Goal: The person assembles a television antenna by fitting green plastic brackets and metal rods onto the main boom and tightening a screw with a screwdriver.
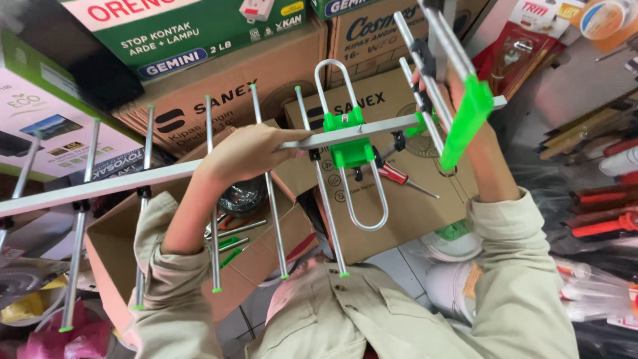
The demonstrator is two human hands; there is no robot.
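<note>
Both hands grip the antenna (pixel 199 169): left hand (pixel 249 151) closed around its centre boom, right hand (pixel 458 100) closed at the upper-right reflector. Likely light, stiff, with easily bent rods; the boom seems the safest hold.

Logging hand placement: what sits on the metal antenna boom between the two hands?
In the head view, a green plastic bracket carrying a silver looped rod sits on the boom between the left hand and the right hand.

Bare matt metal antenna (pixel 199 169) rods, glossy green plastic clamp (pixel 351 136), brown cardboard box (pixel 405 213).
</note>
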